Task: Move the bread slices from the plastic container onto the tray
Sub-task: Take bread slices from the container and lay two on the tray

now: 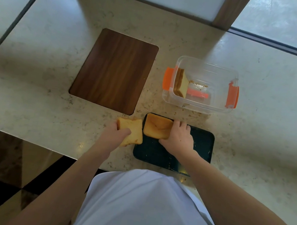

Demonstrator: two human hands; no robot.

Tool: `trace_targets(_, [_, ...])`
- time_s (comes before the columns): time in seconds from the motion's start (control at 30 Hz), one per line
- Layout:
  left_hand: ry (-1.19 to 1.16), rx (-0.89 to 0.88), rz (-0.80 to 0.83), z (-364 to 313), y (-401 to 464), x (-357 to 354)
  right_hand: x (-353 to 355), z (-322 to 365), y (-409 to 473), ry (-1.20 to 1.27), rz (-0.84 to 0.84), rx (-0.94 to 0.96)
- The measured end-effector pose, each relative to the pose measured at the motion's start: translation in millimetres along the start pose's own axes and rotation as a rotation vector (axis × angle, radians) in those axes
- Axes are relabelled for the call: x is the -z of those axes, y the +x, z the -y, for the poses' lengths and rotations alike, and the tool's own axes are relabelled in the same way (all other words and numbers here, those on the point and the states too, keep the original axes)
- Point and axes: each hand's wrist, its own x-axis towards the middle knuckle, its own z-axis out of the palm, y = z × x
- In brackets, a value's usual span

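**A:** Seen from above, what does each of the hands hold at the marble tabletop point(35, 69)?

**B:** The left hand point(117, 133) grips a bread slice point(131, 132) by its near edge, thumb on top and fingers curled beneath. That slice sits just off the left edge of the dark tray point(200, 144), its right corner overlapping the rim. The right hand point(179, 137) is closed around the right side of a second bread slice point(158, 128), fingers along the far edge and thumb at the near corner. This one lies on the tray's far left corner.

**A:** And the plastic container point(215, 79)?

**B:** It stands open just beyond the tray, clear-walled with orange clips at both ends. Remaining bread slices point(181, 83) stand on edge against its left wall; how many, I cannot tell. Crumbs and a pinkish-orange piece lie on its floor.

**A:** Anything else in shot?

**B:** A wooden board point(113, 70) lies flat to the left of the container, apart from it. The person's white shirt point(145, 207) fills the bottom of the view, bare forearms reaching forward.
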Motion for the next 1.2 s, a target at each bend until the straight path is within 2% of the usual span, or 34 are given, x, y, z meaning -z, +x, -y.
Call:
trace_targets(0.17, [-0.008, 0.003, 0.000, 2.9, -3.9, 2.0, 5.6, 17.4, 1.5, -0.072, -0.080, 0.082])
trace_targets(0.27, [-0.042, 0.007, 0.016, 4.2, -6.8, 0.5, 8.7, 27.2, -0.6, 0.097, -0.137, 0.148])
trace_targets(0.37, [-0.076, 0.043, 0.059, 4.7, -11.5, -7.9, 7.2, 22.6, -10.8, 0.457, 0.032, 0.099])
trace_targets(0.63, [-0.050, 0.048, 0.110, 12.2, -16.6, -20.2, -5.1, -29.4, -38.7, 0.585, 0.162, -0.128])
trace_targets(0.8, [-0.045, 0.061, 0.149, 9.2, -17.9, -30.3, -0.5, -21.9, -46.1, 0.964, 0.449, -0.171])
trace_targets(0.87, [-0.013, 0.065, 0.180, 9.1, -18.6, -39.7, -5.8, -22.5, -50.0, 1.045, 0.501, -0.164])
trace_targets(0.97, [0.101, 0.029, 0.194, 12.9, -18.5, -52.4, -14.9, -28.4, -55.4, 1.059, 0.449, -0.209])
trace_targets(1.2, [0.200, -0.116, 0.065, 17.7, -12.2, -62.6, -28.6, -35.9, -62.5, 0.947, 0.322, -0.275])
